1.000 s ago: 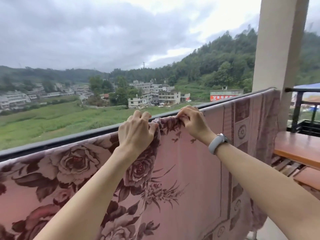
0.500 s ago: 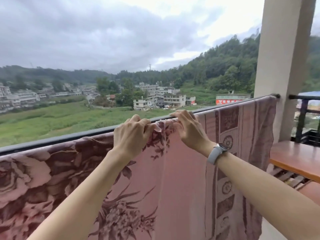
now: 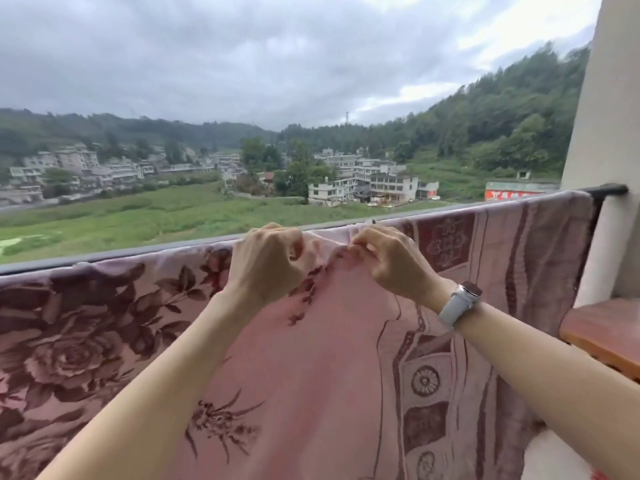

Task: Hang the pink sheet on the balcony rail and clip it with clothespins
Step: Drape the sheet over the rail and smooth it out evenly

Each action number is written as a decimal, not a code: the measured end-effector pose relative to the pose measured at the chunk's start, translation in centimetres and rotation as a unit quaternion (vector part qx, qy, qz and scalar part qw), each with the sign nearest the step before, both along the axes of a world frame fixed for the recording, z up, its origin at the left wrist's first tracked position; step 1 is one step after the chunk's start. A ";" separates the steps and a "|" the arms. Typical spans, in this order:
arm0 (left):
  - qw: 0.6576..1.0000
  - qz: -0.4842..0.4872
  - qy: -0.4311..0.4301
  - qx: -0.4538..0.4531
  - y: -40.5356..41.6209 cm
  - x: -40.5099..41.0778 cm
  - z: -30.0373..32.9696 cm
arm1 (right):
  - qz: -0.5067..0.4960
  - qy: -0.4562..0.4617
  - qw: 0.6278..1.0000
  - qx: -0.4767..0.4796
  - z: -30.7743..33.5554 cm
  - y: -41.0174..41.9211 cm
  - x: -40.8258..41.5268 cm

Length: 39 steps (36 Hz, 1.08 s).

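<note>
A: So where does the pink sheet (image 3: 311,358) hang?

B: Draped over the balcony rail (image 3: 104,259), spread from the left edge of the view almost to the rail's dark end by the pillar (image 3: 602,133). Its rose pattern lies to the left, its bordered panel to the right.

A: And the person's hands?

B: Both are up at the top edge, close together near the middle. The left hand (image 3: 268,263) has its fingers curled, bunching a fold of the cloth just under the rail. The right hand (image 3: 389,261) pinches the cloth beside it, fingertips drawn together on the fabric.

A: Any clothespin between the fingers?

B: Something small and dark peeks above the right hand at the rail, too blurred to name.

A: What else shows?

B: A pale wristwatch (image 3: 460,303) sits on the right wrist. A wooden ledge (image 3: 602,334) stands at the right, under the pillar. Beyond the rail lie a green field (image 3: 156,216), white buildings (image 3: 363,185) and wooded hills (image 3: 502,126) under grey cloud.
</note>
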<state>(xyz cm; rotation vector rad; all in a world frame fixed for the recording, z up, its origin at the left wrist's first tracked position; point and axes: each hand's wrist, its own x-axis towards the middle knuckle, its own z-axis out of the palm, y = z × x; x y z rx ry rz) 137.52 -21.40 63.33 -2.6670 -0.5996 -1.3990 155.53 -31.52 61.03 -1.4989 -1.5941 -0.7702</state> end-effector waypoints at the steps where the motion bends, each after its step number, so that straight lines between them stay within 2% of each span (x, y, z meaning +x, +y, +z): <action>1: 1.000 0.002 0.010 0.007 0.2 0.8 0.0 | 0.017 0.003 1.000 -0.023 -0.3 -0.5 0.7; 3: 1.000 0.002 0.030 -0.007 0.6 2.7 0.3 | 0.004 0.027 1.000 0.015 -0.1 -1.0 2.6; 5: 0.997 0.001 0.074 -0.028 0.9 4.8 0.6 | -0.053 0.040 0.997 0.050 0.8 -1.3 4.8; 9: 0.989 0.045 0.141 0.011 0.1 8.8 0.7 | -0.126 0.042 0.990 -0.053 1.5 -1.4 9.0; 12: 0.994 0.031 0.105 -0.003 -0.4 10.7 0.7 | -0.124 0.056 0.988 -0.072 1.5 -1.0 10.7; 17: 1.000 -0.012 -0.006 -0.001 -0.9 13.2 0.8 | -0.079 0.056 0.995 -0.035 2.3 -0.8 12.0; 21: 0.993 -0.087 -0.075 0.004 -2.1 15.0 2.3 | -0.102 0.089 0.988 0.075 3.8 -2.5 13.4; 23: 0.989 -0.139 -0.053 0.018 -3.0 15.9 3.1 | -0.079 0.082 0.988 0.109 3.8 -4.2 13.8; 24: 0.989 -0.148 -0.020 0.017 -3.5 16.4 3.3 | -0.052 0.075 0.992 0.085 3.4 -5.0 14.0; 27: 0.993 -0.078 0.079 0.029 -4.1 18.6 3.0 | -0.008 0.025 0.996 -0.084 1.7 -6.5 15.4; 28: 0.993 -0.055 0.097 0.032 -4.2 19.5 2.8 | -0.010 0.014 0.995 -0.100 1.4 -6.7 16.5; 32: 0.992 -0.019 0.122 0.040 -4.5 22.6 2.2 | -0.070 0.064 0.995 -0.010 1.9 -7.1 21.3; 35: 0.994 0.008 0.092 0.052 -5.3 24.3 1.7 | -0.130 0.031 0.989 -0.063 1.6 -6.6 25.0; 39: 1.000 0.012 0.005 0.009 -5.9 26.0 0.9 | -0.070 0.043 0.996 -0.027 1.6 -5.8 26.6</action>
